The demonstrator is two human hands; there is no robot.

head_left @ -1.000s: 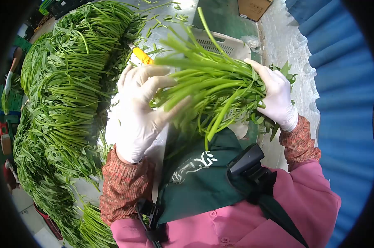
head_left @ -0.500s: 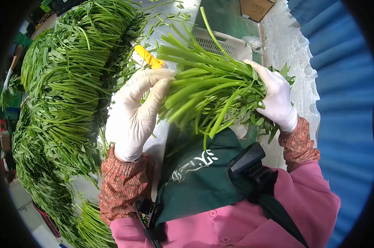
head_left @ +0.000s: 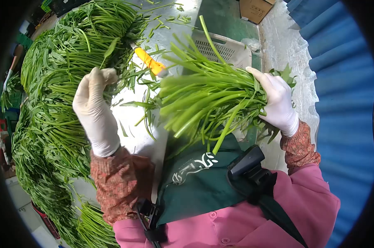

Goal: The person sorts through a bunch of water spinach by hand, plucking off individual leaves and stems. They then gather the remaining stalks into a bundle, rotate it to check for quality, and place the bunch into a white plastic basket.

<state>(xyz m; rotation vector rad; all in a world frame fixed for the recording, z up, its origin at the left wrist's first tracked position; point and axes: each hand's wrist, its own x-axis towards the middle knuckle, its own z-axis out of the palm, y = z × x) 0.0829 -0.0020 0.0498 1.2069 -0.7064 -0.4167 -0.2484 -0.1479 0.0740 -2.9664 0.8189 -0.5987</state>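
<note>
My right hand (head_left: 276,99), in a white glove, is closed round a bunch of leafy green stems (head_left: 212,89) that look like water spinach. Their cut ends fan out to the left, and the leaves hang behind and below my hand. Also gloved, my left hand (head_left: 96,109) is raised over the table with its fingers pinched together. A single green leaf (head_left: 109,49) on a thin stem sticks up from its fingertips. Between my hands, an orange handle (head_left: 147,59) lies on the metal table (head_left: 131,122) among loose leaves and stem pieces.
A long heap of the same greens (head_left: 71,87) covers the table's left side. Beyond the held bunch stands a pale plastic crate (head_left: 224,51) on the floor. A cardboard box (head_left: 256,9) is at the far end, and a blue curtain (head_left: 344,95) hangs along the right.
My left hand has moved left, away from the bunch's cut ends, with a leaf at its fingertips. The right hand keeps the bunch in nearly the same place.
</note>
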